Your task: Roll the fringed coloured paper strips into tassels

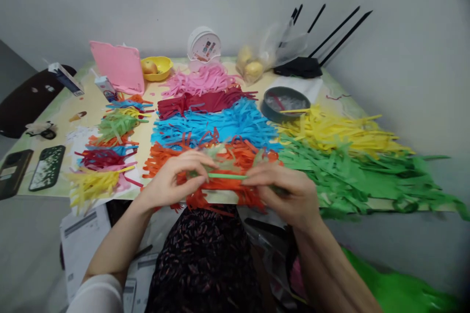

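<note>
Between my two hands stretches a thin light green strip (226, 176), apparently of fringed paper, with blurred pale green tails around it. My left hand (179, 178) pinches its left end between thumb and fingers. At the other end, my right hand (284, 188) is closed on it, fingertips together. Beneath both hands lies a heap of orange fringed strips (157, 159) at the table's front edge. Just behind are blue strips (216, 127), then dark red ones (209, 101) and pink ones (203, 79).
Yellow strips (338, 129) and green strips (352, 176) spread right. Mixed colourful bundles (113, 127) lie left on white paper. A round grey tin (284, 116), yellow fruit bowl (163, 69), pink tablet case (119, 66), black antenna device (299, 68) and phones (47, 167) surround them.
</note>
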The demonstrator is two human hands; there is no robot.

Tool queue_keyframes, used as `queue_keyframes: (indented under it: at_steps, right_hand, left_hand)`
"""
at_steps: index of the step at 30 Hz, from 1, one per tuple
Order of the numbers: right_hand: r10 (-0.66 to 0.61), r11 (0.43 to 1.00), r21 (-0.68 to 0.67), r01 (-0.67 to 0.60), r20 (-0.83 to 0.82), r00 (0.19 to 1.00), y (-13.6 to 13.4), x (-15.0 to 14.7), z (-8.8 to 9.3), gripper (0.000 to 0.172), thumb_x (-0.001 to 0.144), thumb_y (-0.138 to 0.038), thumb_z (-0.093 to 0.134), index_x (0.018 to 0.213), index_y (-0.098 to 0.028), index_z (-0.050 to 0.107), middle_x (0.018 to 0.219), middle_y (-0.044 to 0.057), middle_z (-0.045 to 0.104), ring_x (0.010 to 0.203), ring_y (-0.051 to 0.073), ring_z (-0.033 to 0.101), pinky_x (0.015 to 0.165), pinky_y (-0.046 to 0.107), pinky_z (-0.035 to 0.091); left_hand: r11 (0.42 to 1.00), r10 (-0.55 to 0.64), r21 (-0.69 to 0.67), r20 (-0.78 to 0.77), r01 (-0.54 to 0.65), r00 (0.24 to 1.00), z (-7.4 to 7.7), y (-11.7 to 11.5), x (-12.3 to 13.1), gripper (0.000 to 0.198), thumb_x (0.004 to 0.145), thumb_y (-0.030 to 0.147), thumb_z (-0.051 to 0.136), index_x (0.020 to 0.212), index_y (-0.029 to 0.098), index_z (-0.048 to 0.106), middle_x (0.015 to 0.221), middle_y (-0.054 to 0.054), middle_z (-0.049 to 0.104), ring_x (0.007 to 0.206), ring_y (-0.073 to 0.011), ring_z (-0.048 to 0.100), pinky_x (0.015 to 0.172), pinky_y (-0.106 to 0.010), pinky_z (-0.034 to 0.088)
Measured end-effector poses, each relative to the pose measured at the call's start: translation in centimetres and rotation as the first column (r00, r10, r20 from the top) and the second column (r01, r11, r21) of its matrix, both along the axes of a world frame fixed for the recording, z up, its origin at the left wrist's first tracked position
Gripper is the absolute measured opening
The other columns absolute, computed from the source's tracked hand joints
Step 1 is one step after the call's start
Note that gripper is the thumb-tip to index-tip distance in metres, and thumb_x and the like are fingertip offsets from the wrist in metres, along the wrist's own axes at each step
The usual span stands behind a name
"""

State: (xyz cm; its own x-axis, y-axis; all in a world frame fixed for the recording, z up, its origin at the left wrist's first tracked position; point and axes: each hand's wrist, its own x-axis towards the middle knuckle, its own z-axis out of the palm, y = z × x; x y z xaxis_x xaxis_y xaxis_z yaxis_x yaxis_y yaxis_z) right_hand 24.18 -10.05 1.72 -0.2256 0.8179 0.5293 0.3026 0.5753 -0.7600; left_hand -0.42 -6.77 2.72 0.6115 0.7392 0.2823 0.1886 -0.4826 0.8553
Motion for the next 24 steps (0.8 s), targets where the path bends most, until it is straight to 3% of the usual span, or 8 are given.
queue_keyframes:
  at_steps: [3,8,10,12,15,17,20,24]
  right_hand:
    - [0.112,0.981,0.143,-0.131,0.135,0.985,-0.3,-0.2,0.6,0.032,0.082,-0.004,0.052,0.090,-0.025,0.075,0.081,0.004,0.076,0.072,0.016,0.072,0.067,0.027,0.058]
    - [0.178,0.962,0.149,-0.227,0.283,0.942,0.1,0.4,0.0,0.033,0.086,-0.007,0.056,0.107,-0.025,0.073,0.096,0.006,0.077,0.086,0.018,0.072,0.079,0.029,0.058]
    - [0.201,0.980,-0.057,-0.193,0.245,0.948,0.8,0.9,-0.1,0.034,0.090,-0.017,0.057,0.121,-0.024,0.069,0.108,0.008,0.076,0.097,0.020,0.072,0.085,0.032,0.058]
    - [0.215,0.933,-0.325,-0.152,0.167,0.962,1.7,1.1,-0.1,0.035,0.093,-0.030,0.058,0.126,-0.023,0.067,0.118,0.009,0.074,0.107,0.023,0.070,0.090,0.035,0.057]
    - [0.340,0.749,-0.597,-0.289,-0.029,0.940,2.9,0.4,-0.2,0.030,0.091,-0.042,0.062,0.107,-0.021,0.074,0.109,0.008,0.077,0.101,0.024,0.072,0.087,0.034,0.057]
    - [0.419,0.597,-0.680,-0.426,-0.189,0.888,3.3,-0.6,-0.6,0.028,0.087,-0.045,0.066,0.091,-0.019,0.075,0.091,0.007,0.079,0.084,0.021,0.074,0.076,0.030,0.057]
    - [0.330,0.530,-0.708,-0.467,-0.334,0.883,3.0,-2.1,-1.2,0.029,0.081,-0.046,0.073,0.079,-0.018,0.071,0.069,0.003,0.075,0.063,0.015,0.069,0.064,0.025,0.054]
    - [0.125,0.622,-0.687,-0.376,-0.386,0.914,2.0,-3.6,-1.3,0.028,0.078,-0.045,0.076,0.078,-0.018,0.068,0.067,0.002,0.074,0.061,0.014,0.068,0.060,0.024,0.053]
  left_hand:
    - [0.987,0.053,0.154,-0.133,-0.032,0.990,0.9,0.3,0.2,0.014,0.092,0.026,0.062,0.100,0.020,0.072,0.116,-0.009,0.073,0.123,-0.0236,0.059,0.119,-0.046,0.028]
    - [0.940,0.075,0.339,-0.328,0.043,0.942,0.4,0.4,1.1,0.015,0.095,0.026,0.058,0.093,0.021,0.071,0.092,-0.004,0.075,0.098,-0.0179,0.066,0.115,-0.047,0.034]
    - [0.832,0.228,0.555,-0.355,0.008,0.906,-0.2,0.3,1.1,0.017,0.097,0.021,0.053,0.095,0.021,0.070,0.088,-0.001,0.076,0.097,-0.0177,0.066,0.117,-0.054,0.029]
    - [0.645,0.328,0.764,-0.298,0.018,0.897,-0.9,0.1,1.0,0.018,0.097,0.015,0.052,0.099,0.022,0.069,0.091,0.001,0.077,0.101,-0.0174,0.066,0.119,-0.059,0.023]
    - [0.383,0.325,0.924,-0.147,0.012,0.934,-1.9,0.0,0.9,0.016,0.094,0.014,0.058,0.100,0.024,0.069,0.098,0.002,0.078,0.103,-0.0163,0.068,0.122,-0.058,0.020]
    - [0.302,0.312,0.953,-0.062,-0.037,0.948,-2.6,0.0,0.8,0.013,0.093,0.017,0.061,0.099,0.025,0.070,0.102,0.002,0.079,0.104,-0.0167,0.068,0.123,-0.057,0.018]
    - [0.325,0.360,0.936,0.008,-0.133,0.933,-3.6,0.2,0.6,0.016,0.093,0.016,0.059,0.101,0.025,0.070,0.104,0.001,0.079,0.108,-0.0185,0.068,0.122,-0.057,0.018]
    - [0.443,0.476,0.833,0.095,-0.332,0.874,-4.7,0.2,1.3,0.017,0.089,0.012,0.063,0.099,0.024,0.068,0.092,0.003,0.080,0.106,-0.0201,0.070,0.120,-0.056,0.021]
